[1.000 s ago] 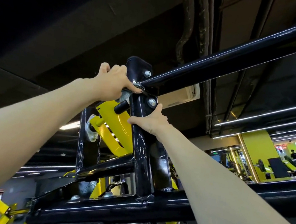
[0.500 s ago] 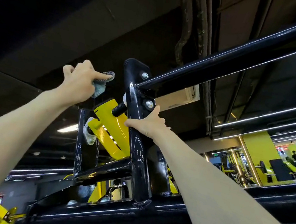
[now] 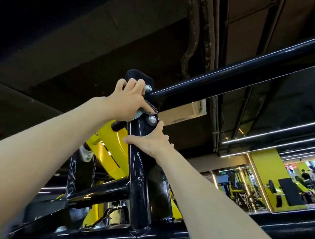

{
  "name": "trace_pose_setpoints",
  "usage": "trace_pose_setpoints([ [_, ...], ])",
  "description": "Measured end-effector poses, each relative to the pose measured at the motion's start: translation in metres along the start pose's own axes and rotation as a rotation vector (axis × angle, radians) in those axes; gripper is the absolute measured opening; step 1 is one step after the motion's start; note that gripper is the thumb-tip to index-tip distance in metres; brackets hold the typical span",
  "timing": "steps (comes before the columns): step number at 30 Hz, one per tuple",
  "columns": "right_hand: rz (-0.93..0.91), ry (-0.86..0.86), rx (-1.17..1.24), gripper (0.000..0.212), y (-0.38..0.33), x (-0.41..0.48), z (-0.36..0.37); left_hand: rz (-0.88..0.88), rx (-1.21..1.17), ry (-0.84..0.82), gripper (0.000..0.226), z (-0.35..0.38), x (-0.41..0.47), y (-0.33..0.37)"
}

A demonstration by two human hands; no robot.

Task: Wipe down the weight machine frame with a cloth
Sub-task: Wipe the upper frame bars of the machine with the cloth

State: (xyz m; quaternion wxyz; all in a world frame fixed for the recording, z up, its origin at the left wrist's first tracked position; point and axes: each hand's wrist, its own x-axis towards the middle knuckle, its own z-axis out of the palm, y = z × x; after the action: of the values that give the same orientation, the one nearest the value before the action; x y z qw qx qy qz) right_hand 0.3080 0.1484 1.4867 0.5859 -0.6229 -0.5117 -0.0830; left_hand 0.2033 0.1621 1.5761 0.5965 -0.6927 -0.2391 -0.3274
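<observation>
Dark gym ceiling, pipes overhead. Yellow lever at 7 o'clock of centre. Left hand raised to the top of the weight machine frame, fingers curled round a grey cloth, pressing it on the black upright at the crossbar joint. At 6 o'clock of the cloth, right hand gripping the upright, thumb and fingers wrapped about it, just below a bolt. Gym equipment at 4 o'clock.

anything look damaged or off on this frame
Yes: the black upright post shows white scratches and scuffed paint below the right hand, and the shorter post to its left has similar scuffs. Nothing looks bent or loose.
</observation>
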Motion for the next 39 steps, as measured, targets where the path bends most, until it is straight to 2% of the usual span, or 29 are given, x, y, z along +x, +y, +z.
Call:
trace_pose_setpoints([
  [4, 0.015, 0.015, 0.017, 0.131, 0.002, 0.000, 0.002, 0.066, 0.264, -0.129, 0.062, -0.011, 0.021, 0.013],
  [7, 0.022, 0.029, 0.011, 0.130, 0.003, 0.001, 0.004, 0.073, 0.488, -0.159, 0.062, -0.011, 0.017, 0.030],
  [10, 0.021, 0.023, 0.023, 0.129, 0.004, 0.001, 0.005, 0.051, 0.635, -0.371, 0.075, -0.016, 0.016, 0.048],
  [11, 0.017, 0.023, 0.024, 0.128, 0.004, 0.001, 0.006, 0.025, 0.577, -0.450, 0.075, -0.021, 0.018, 0.050],
  [13, 0.013, 0.027, 0.024, 0.126, 0.005, 0.003, 0.005, 0.072, 0.482, -0.495, 0.072, -0.032, 0.025, 0.043],
  [16, 0.031, 0.020, 0.022, 0.126, 0.003, 0.003, 0.003, 0.243, 0.511, -0.441, 0.072, -0.039, 0.028, 0.030],
  [19, 0.036, 0.019, -0.012, 0.126, 0.002, 0.003, 0.002, 0.250, 0.463, -0.438, 0.067, -0.041, 0.032, 0.035],
  [22, 0.016, 0.031, -0.015, 0.124, 0.001, 0.002, 0.001, 0.238, 0.383, -0.373, 0.051, -0.036, 0.033, 0.042],
  [26, 0.007, 0.030, -0.028, 0.123, 0.001, -0.001, -0.001, 0.148, 0.212, -0.268, 0.049, -0.031, 0.014, 0.027],
  [32, 0.024, 0.039, -0.020, 0.122, 0.001, -0.002, 0.002, -0.079, -0.230, -0.178, 0.061, -0.009, -0.021, -0.004],
  [35, 0.029, 0.037, -0.011, 0.123, -0.001, -0.003, 0.003, -0.151, -0.534, -0.122, 0.068, 0.006, -0.028, -0.013],
  [39, 0.022, 0.041, -0.016, 0.123, -0.001, -0.003, 0.002, -0.253, -0.729, -0.049, 0.081, 0.029, -0.043, -0.033],
])
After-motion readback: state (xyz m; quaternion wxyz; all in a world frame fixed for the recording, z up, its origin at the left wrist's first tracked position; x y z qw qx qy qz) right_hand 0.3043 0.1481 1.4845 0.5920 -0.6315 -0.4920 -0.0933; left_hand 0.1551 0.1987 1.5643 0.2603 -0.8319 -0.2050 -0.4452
